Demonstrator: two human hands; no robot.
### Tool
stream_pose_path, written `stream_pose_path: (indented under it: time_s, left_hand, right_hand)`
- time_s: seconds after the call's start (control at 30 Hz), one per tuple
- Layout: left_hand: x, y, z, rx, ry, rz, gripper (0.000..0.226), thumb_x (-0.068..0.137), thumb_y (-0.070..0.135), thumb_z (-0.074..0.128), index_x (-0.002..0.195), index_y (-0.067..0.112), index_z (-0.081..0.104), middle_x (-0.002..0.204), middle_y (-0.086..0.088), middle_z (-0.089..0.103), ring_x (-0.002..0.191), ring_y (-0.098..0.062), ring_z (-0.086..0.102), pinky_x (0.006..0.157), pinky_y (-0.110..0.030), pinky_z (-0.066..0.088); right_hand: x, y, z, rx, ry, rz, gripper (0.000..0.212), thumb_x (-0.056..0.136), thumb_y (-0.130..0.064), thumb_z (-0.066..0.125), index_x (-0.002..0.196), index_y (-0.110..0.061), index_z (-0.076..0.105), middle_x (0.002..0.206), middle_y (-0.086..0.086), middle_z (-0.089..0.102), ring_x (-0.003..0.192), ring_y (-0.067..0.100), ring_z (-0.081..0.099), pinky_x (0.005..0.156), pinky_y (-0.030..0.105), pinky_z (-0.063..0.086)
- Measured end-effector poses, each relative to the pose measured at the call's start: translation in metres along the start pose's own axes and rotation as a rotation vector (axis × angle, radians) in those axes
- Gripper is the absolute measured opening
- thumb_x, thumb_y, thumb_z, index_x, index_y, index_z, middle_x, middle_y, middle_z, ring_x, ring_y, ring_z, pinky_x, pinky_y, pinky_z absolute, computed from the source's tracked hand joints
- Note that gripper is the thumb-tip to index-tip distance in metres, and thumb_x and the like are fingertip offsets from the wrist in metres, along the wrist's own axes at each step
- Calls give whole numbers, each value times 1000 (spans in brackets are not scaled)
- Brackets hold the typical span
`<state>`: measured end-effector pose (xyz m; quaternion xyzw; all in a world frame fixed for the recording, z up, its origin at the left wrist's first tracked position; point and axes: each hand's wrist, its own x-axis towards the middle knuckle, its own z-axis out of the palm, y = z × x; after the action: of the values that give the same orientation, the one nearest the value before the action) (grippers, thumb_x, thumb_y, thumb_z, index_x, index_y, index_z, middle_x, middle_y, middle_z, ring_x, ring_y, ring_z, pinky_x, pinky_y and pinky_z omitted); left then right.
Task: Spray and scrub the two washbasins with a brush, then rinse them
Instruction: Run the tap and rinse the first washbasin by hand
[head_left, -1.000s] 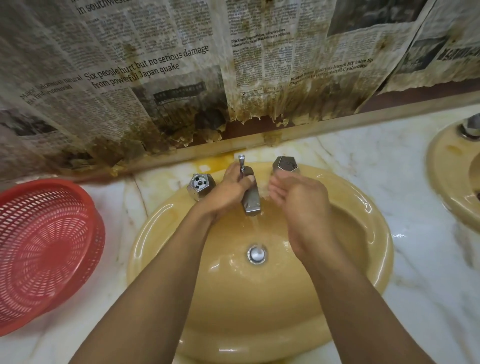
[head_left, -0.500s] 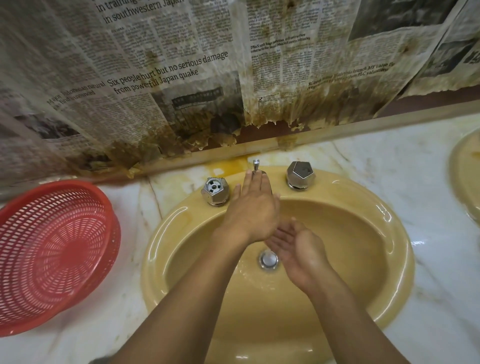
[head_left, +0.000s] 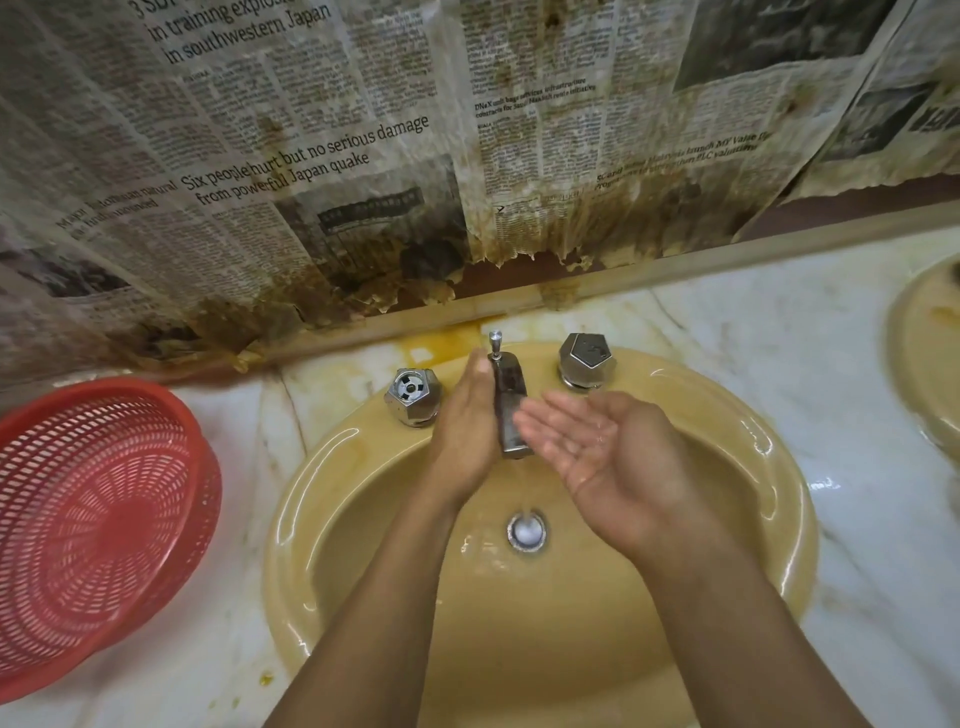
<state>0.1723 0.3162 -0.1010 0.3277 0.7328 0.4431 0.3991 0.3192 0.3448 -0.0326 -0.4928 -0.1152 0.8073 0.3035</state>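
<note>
Newspaper (head_left: 311, 171) above the washbasin (head_left: 285, 545) reads "powerful Japan quake".

Note that the washbasin (head_left: 288, 545) in front of you has a smooth, glossy, ceramic-looking yellow glaze with wet highlights on its rim. The spout (head_left: 511, 415), the left tap knob (head_left: 413, 397), the right tap knob (head_left: 587, 361) and the drain ring (head_left: 526, 531) are metal with a dulled chrome-like sheen. The countertop (head_left: 753, 322) reads as polished white veined stone with yellow staining near the wall, the basket (head_left: 98, 514) on your left is red perforated plastic with a low sheen, and the newspaper (head_left: 311, 156) on the wall is matt paper, brown-stained, wrinkled and ragged along its lower edge.
</note>
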Motion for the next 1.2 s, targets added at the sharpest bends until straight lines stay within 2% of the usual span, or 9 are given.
stream_pose_path:
  time_s: [0.17, 0.27, 0.43, 0.6, 0.73, 0.87, 0.97, 1.1, 1.2]
  left_hand:
    - [48, 8, 6, -254, 29, -82, 64, 110, 53, 23, 107, 19, 77, 108, -4, 77, 100, -16, 71, 88, -31, 55]
    - [66, 7, 11, -203, 11, -45, 70, 113, 41, 18, 91, 13, 78, 99, -7, 78, 93, -17, 71, 92, -31, 54]
    - [75, 15, 8, -202, -73, -38, 74, 114, 37, 14, 106, -12, 70, 93, -19, 72, 76, -7, 72, 72, -13, 52]
    - [48, -3, 10, -173, 17, -52, 67, 102, 69, 22, 122, 28, 71, 124, 3, 73, 117, -10, 65, 113, -39, 44]
    - [14, -20, 5, 6, 52, 65, 69, 98, 73, 11, 151, 43, 43, 156, 14, 47, 145, -8, 40, 124, -38, 26]
    - [28, -14, 0, 6, 14, 10, 77, 94, 81, 11, 145, 40, 52, 149, 9, 55, 140, -12, 47, 123, -45, 31]
    - [41, -2, -4, -6, -69, -55, 85, 85, 89, 14, 122, 33, 67, 129, 7, 69, 124, -12, 61, 116, -45, 40]
    - [32, 4, 0, -63, -19, -69, 73, 95, 78, 18, 125, 33, 67, 127, 6, 70, 122, -11, 62, 115, -42, 41]
    - [5, 0, 9, -223, 180, -26, 45, 110, 44, 27, 130, 31, 66, 132, 9, 67, 123, -6, 61, 108, -26, 44]
  right_hand:
    - [-8, -7, 24, -131, 40, -112, 25, 105, -13, 49, 117, 4, 62, 117, 19, 68, 112, 27, 66, 106, 39, 50]
    - [1, 5, 16, -133, 203, -159, 19, 102, -13, 51, 96, -2, 66, 107, 16, 71, 102, 23, 68, 100, 35, 53]
    - [28, 34, 5, 64, 133, 165, 32, 107, -22, 44, 100, 4, 62, 104, 21, 62, 92, 35, 62, 85, 44, 58]
    - [39, 44, -6, 124, 146, 291, 36, 107, -22, 41, 106, 7, 63, 97, 22, 67, 82, 32, 66, 62, 38, 60]
    - [25, 27, -21, 62, 152, 162, 39, 106, -19, 38, 101, 6, 67, 71, 16, 70, 64, 25, 66, 56, 32, 56]
    - [7, -7, 7, 61, 12, -22, 33, 106, -16, 43, 107, 10, 63, 97, 25, 73, 92, 33, 74, 83, 39, 62]
    - [2, -19, 41, -33, -38, -110, 32, 106, -16, 47, 125, 8, 56, 123, 27, 63, 120, 34, 62, 108, 43, 50]
    - [5, -15, 44, -48, -4, -146, 40, 107, -16, 44, 138, 9, 49, 130, 26, 59, 123, 33, 59, 111, 41, 47]
    - [9, -5, 15, -7, 76, -147, 38, 107, -20, 45, 126, 10, 57, 117, 26, 67, 110, 33, 67, 104, 41, 52]
